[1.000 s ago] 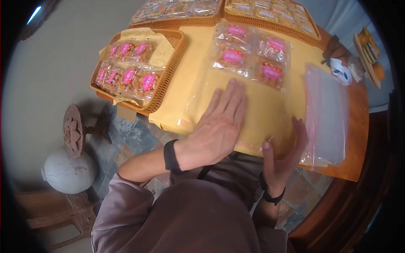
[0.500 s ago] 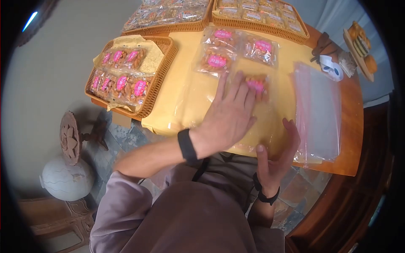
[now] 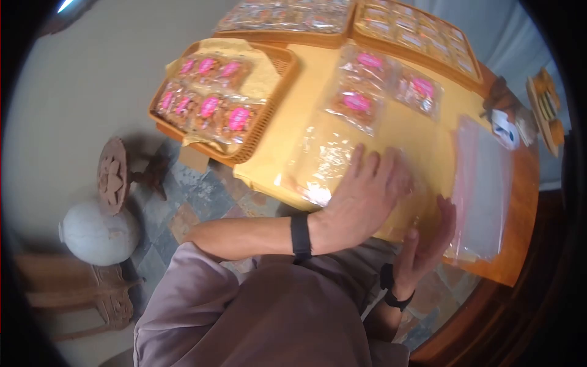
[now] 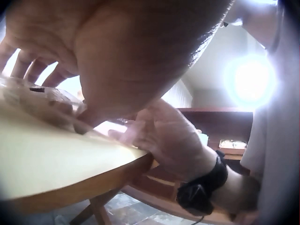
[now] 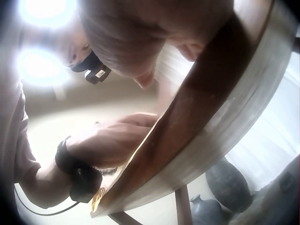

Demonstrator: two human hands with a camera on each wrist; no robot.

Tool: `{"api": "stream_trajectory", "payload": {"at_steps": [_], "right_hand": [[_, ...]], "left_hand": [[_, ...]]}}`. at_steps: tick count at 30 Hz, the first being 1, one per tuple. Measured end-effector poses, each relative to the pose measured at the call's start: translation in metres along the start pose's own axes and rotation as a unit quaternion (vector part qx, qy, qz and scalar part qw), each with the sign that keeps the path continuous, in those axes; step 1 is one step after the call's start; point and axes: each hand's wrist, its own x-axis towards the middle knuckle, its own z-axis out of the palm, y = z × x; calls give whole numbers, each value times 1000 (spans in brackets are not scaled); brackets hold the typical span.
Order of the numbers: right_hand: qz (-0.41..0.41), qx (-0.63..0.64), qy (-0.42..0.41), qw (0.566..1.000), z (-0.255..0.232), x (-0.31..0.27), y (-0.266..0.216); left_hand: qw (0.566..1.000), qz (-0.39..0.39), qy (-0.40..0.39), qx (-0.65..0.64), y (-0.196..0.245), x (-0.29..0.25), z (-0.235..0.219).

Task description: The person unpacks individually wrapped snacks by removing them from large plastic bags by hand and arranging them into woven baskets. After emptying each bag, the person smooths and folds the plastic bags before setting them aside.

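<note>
Head view: left hand (image 3: 365,205), clasping one packet (image 4: 54,105), slides it back from three others (image 3: 356,103), apparently repositioning. Right hand's (image 3: 425,241) grip stands apart.

left hand (image 3: 361,205): black wrist strap (image 3: 300,235) behind it, dark boxy unit (image 5: 87,183) beneath, thin dark cable (image 5: 47,214) hangs from it | right hand (image 3: 429,235): similar strap (image 3: 400,301), blocky black unit (image 4: 194,199) | farther up from left hand: loose mauve-brown sleeve (image 3: 186,278) | behind both hands: mauve-brown top (image 3: 287,318) | above hands: black head-worn unit (image 5: 91,76), white label (image 5: 100,73)
</note>
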Motion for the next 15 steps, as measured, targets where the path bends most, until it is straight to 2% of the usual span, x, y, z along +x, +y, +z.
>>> {"api": "stream_trajectory", "payload": {"at_steps": [2, 3, 5, 6, 8, 10, 12, 14, 15], "right_hand": [[11, 41, 21, 999, 3, 1, -3], [-14, -20, 0, 1000, -3, 1, 1], [-26, -16, 4, 1000, 0, 2, -2], [-34, -22, 13, 999, 1, 2, -2], [-41, -13, 18, 999, 2, 2, 1], [-40, -21, 15, 999, 1, 2, 1], [-35, -14, 21, 999, 3, 2, -1], [-31, -8, 30, 999, 4, 2, -2], [-30, -18, 30, 999, 4, 2, -2]], "left_hand": [[1000, 1, -5, 13, -4, -11, -8], [999, 7, -18, -28, -5, -16, -16], [991, 14, -13, -129, -6, -28, -37], [992, 12, -14, -124, -10, -33, -53], [938, 18, -206, -279, -17, -43, -89], [878, 37, -289, -381, -33, -45, -125], [867, 66, -286, -403, -52, -44, -158], [875, 25, -246, -415, -77, -34, -182], [888, -44, -195, -414, -88, -30, -185]]}}
